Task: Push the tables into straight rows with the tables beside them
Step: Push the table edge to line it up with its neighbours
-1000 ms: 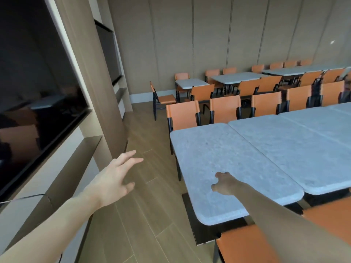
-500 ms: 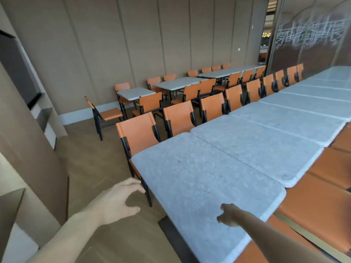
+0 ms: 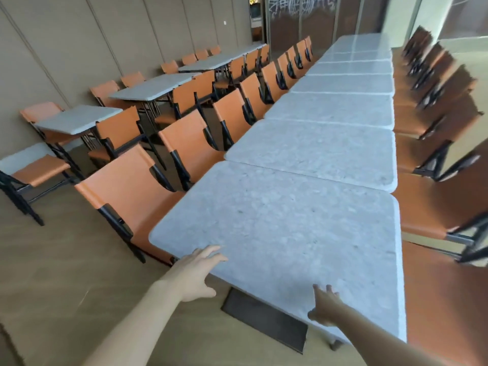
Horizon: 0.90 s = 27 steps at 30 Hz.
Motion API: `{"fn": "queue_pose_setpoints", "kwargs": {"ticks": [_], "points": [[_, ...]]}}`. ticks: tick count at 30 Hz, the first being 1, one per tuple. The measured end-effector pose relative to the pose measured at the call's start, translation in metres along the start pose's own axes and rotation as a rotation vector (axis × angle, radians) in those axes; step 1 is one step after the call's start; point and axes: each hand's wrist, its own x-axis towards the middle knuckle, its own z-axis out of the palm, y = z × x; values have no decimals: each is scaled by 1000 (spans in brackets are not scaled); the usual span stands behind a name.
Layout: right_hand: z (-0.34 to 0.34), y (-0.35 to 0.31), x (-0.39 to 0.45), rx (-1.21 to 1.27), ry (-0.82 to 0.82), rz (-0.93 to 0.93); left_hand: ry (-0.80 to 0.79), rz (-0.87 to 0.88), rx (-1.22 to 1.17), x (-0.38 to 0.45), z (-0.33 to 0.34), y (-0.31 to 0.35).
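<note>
Nearest table (image 3: 287,233), grey stone-look top, is sitting at the near end of a long row of like tables (image 3: 340,107) running away toward the far glass wall (image 3: 303,22); its far edge is lying just beside the next table (image 3: 317,151), w/ a thin seam between, and its right edge is sticking out a bit past that one's. Left hand (image 3: 196,273) is resting at the near edge by the left corner, fingers straight & slightly apart, tips lying on the top, thumb down below the edge. Right hand (image 3: 323,305) is sitting on the same near edge further right, fingers spread & reaching over the top, thumb at the rim; can't tell if it's gripping underneath. Dark base plate (image 3: 264,318) is showing on the wood floor (image 3: 52,273) under the table. Orange chairs (image 3: 126,191) w/ black frames are lining both sides of the row. 2nd row of tables (image 3: 148,88) is standing by the left wall, well apart.
</note>
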Motion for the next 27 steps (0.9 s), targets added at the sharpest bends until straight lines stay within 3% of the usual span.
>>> {"fn": "queue_pose_setpoints", "kwargs": {"ticks": [4, 7, 14, 23, 27], "points": [[38, -30, -4, 73, -45, 80, -47, 11, 5, 35, 29, -33], [36, -43, 4, 124, 33, 149, -99, 102, -54, 70, 53, -34], [-15, -54, 63, 174, 236, 259, -92, 141, -58, 156, 65, -46], [-124, -37, 225, 188, 523, 355, -21, -106, -25, 338, 29, -102], [-154, -28, 289, 309, 565, 518, 120, 21, -19, 428, 21, -104]]}}
